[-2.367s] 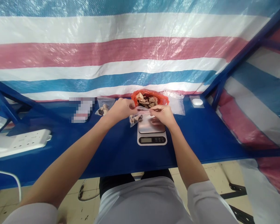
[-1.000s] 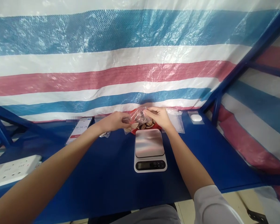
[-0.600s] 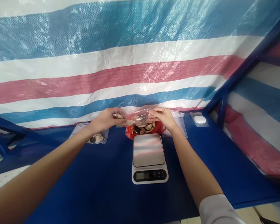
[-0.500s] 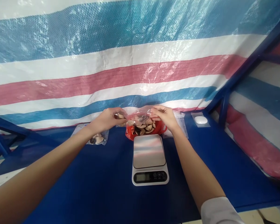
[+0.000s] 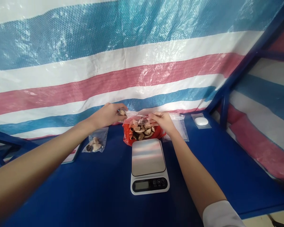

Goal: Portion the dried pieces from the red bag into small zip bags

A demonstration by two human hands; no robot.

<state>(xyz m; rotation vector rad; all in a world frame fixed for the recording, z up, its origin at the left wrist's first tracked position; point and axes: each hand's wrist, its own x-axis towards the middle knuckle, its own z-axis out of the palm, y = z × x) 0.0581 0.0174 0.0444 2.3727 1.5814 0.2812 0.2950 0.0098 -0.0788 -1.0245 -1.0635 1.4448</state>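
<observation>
A clear plastic bag (image 5: 134, 113) stretches between my two hands over the far part of the table. My left hand (image 5: 110, 114) is closed on its left end, where a pale slice (image 5: 121, 112) shows by the fingertips. On the right, the fingers of my right hand (image 5: 162, 121) pinch the other end. Just below lies an open red plastic bag (image 5: 127, 135) full of dried mushroom slices (image 5: 144, 130), partly hidden by the clear bag. In front of it stands a white kitchen scale (image 5: 150, 164) with a bare metal plate and a dark display.
Left of the red bag, a small clear bag (image 5: 96, 143) holds a few mushroom pieces. Flat clear bags (image 5: 180, 127) lie by my right hand. A white oval object (image 5: 201, 121) rests farther right. Striped sheeting (image 5: 123, 75) and a blue frame (image 5: 241, 63) border the blue table (image 5: 104, 189).
The clear bag is now pulled flatter between my hands, and my left hand sits slightly higher. The view has shifted, showing more of the mushroom slices and the small bag on the left.
</observation>
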